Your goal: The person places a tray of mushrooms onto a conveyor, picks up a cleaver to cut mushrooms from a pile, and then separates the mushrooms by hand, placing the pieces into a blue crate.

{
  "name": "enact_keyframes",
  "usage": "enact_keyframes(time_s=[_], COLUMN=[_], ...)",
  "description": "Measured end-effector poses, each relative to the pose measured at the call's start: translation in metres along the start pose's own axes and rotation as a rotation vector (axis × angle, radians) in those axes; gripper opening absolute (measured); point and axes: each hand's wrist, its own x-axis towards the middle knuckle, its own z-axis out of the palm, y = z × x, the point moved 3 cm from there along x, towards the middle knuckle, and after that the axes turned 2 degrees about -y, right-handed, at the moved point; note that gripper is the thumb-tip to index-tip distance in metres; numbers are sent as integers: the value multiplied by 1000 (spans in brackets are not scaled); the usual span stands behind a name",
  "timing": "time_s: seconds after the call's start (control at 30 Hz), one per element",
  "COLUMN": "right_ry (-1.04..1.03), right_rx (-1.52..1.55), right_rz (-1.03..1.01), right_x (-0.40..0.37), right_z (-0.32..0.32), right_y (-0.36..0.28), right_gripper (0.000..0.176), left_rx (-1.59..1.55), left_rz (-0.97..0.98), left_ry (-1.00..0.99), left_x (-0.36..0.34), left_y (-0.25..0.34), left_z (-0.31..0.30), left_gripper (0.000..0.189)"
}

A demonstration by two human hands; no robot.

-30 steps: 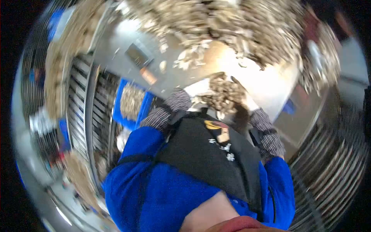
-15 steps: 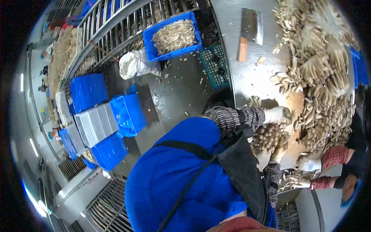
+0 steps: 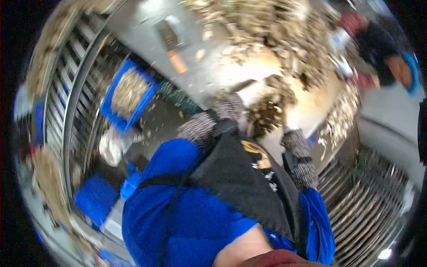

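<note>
My left hand (image 3: pixel 252 94), in a pale glove, is smeared by motion at the left side of a dark mushroom clump (image 3: pixel 267 111). A narrow dark object (image 3: pixel 242 85) lies beside this hand, too blurred to make out. On the clump's right side, my right hand (image 3: pixel 292 120) shows as a bright gloved shape against it; its fingers cannot be made out. Both wrists have striped knitted sleeves. Beyond the hands, a large mushroom pile (image 3: pixel 289 35) covers part of the metal table (image 3: pixel 138 31).
A cleaver (image 3: pixel 171 40) with a wooden handle lies on the table. A co-worker's gloved hands (image 3: pixel 340 53) are at the pile's right edge. Left of the table stand a blue crate (image 3: pixel 104 109) of mushrooms, a white sack (image 3: pixel 111 147) and metal railings (image 3: pixel 71 107).
The whole view has turned and blurred, and the table appears further left. The clump between my hands now shows a darker side, and my left hand is less distinct.
</note>
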Motion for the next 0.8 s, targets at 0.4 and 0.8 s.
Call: enact_keyframes(time_s=[0.4,0.8], right_ry=[-65,41], right_rx=[-146,802], right_rz=[-59,258], right_x=[-27,-8], right_z=[1,-18], right_y=[2,5], right_gripper=[45,41], left_rx=[225,148], left_rz=[34,-127], left_ry=[447,532], left_x=[41,38], left_y=[-47,-25], left_z=[1,10], left_gripper=[29,14])
